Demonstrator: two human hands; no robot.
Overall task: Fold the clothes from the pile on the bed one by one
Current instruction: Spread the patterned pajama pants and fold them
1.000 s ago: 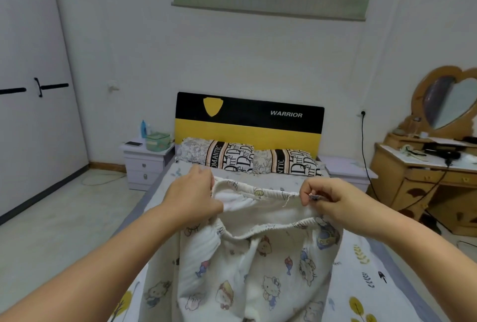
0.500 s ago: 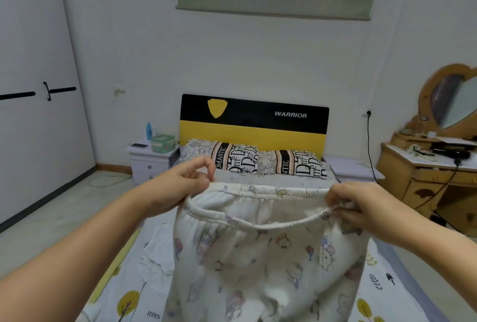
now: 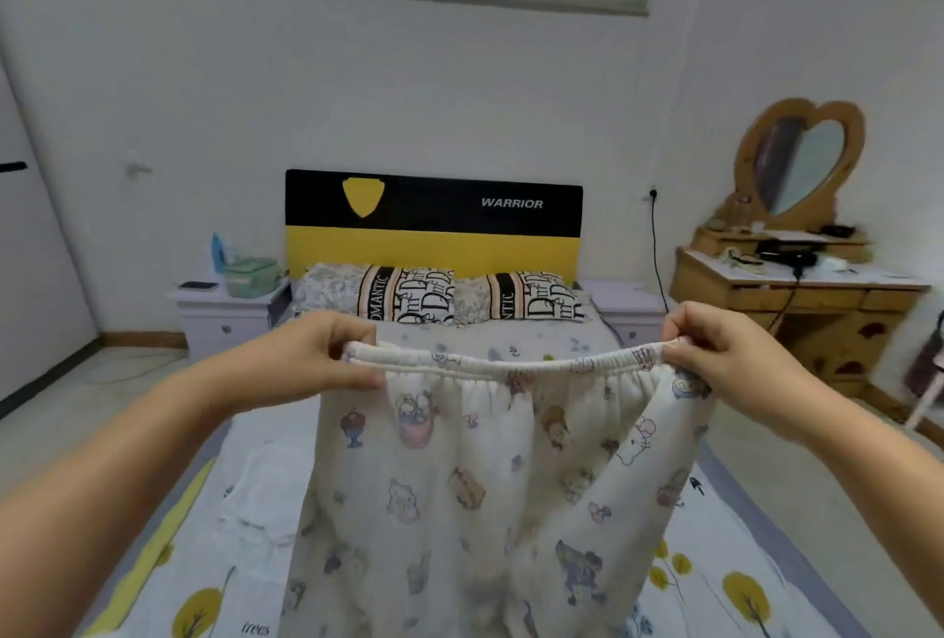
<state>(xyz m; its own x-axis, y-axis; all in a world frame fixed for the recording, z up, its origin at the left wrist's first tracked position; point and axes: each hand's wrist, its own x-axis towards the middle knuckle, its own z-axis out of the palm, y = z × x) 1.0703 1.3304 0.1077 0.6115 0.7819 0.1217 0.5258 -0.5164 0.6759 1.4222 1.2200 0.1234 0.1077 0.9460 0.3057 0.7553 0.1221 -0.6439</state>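
Cartoon-print pants point(image 3: 475, 484) hang over the bed point(image 3: 725, 561), waistband stretched btwn both grips: left hand point(image 3: 311, 356) & right hand point(image 3: 725, 356) each pinching an end. Risk, imo: legs look bunched, so laying down w/o shaking out could fold in creases.

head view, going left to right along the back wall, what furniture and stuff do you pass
left nightstand with green box → black and yellow headboard with pillows below it → right nightstand → wooden dressing table with heart-shaped mirror
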